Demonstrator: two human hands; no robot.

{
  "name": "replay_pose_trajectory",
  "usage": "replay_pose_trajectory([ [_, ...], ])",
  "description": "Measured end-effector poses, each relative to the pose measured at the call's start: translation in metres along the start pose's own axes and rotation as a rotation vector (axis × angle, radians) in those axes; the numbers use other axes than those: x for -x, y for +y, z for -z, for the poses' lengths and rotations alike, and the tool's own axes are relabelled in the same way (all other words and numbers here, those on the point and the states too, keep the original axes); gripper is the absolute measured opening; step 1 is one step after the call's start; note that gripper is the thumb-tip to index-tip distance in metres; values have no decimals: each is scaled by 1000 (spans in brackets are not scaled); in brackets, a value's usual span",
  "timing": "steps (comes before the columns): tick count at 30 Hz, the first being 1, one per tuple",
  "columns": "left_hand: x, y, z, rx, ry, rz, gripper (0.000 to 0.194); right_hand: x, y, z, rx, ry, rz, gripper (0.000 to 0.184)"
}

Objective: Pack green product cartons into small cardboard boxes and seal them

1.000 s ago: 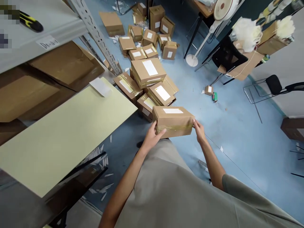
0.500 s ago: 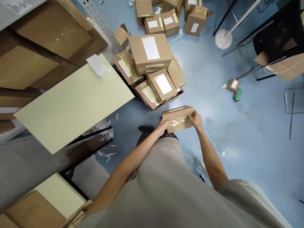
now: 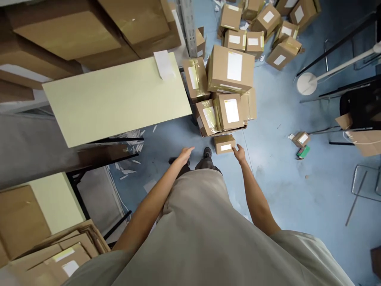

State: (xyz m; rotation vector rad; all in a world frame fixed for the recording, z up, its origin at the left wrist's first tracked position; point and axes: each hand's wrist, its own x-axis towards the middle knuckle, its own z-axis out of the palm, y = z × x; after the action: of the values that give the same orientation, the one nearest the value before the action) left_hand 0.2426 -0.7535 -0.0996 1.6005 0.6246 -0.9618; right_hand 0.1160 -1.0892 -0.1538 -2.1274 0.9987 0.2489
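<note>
On the blue floor [image 3: 285, 167], both hands hover empty beside a small box [image 3: 224, 143].

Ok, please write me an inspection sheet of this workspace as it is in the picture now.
Surface: blue floor, scuffed.
Job's things: small taped box with white label, on the floor against the box pile.
Clutter: white paper strips under the pale green table; small box and green item apart.
Hands: left hand and right hand open, empty, either side of the box.
Cables: nothing seen.
Surroundings: shelf cartons, fan base.
</note>
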Motion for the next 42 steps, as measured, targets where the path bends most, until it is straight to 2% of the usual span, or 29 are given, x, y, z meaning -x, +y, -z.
replay_pose_trajectory([
  [2, 7, -14, 51, 72, 112, 55, 52, 13, -13, -10, -19, -39, -43, 65],
  [5, 24, -38, 120, 174, 166, 45, 50, 33, -36, -23, -25, -50, -79, 65],
  [8, 47, -58, 176, 326, 200, -37, 46, 53, -73, -43, -17, -58, -53, 64],
  [10, 64, -67, 208, 460, 236, -104, 46, 66, -108, -66, -5, -90, 10, 63],
  [13, 88, -75, 252, 641, 287, -188, 54, 83, -174, -116, 30, -199, 163, 66],
  [17, 119, -86, 319, 853, 437, -351, 61, 106, -278, -203, 61, -409, 451, 76],
  [20, 150, -109, 368, 1015, 586, -445, 61, 135, -358, -269, 55, -591, 688, 78],
  [22, 173, -131, 392, 1127, 676, -479, 61, 160, -409, -309, 71, -708, 800, 77],
  [25, 203, -166, 413, 1306, 812, -505, 62, 206, -475, -362, 115, -871, 892, 75],
  [27, 218, -187, 421, 1423, 909, -509, 63, 240, -511, -395, 151, -976, 937, 72],
  [31, 240, -221, 432, 1616, 1120, -522, 64, 316, -559, -462, 265, -1194, 1047, 65],
  [34, 259, -239, 438, 1744, 1293, -509, 65, 383, -577, -511, 376, -1396, 1132, 66],
  [37, 275, -251, 438, 1879, 1443, -469, 61, 452, -583, -552, 484, -1625, 1159, 68],
  [42, 280, -252, 422, 2129, 1615, -406, 58, 540, -575, -595, 690, -1945, 1131, 66],
])
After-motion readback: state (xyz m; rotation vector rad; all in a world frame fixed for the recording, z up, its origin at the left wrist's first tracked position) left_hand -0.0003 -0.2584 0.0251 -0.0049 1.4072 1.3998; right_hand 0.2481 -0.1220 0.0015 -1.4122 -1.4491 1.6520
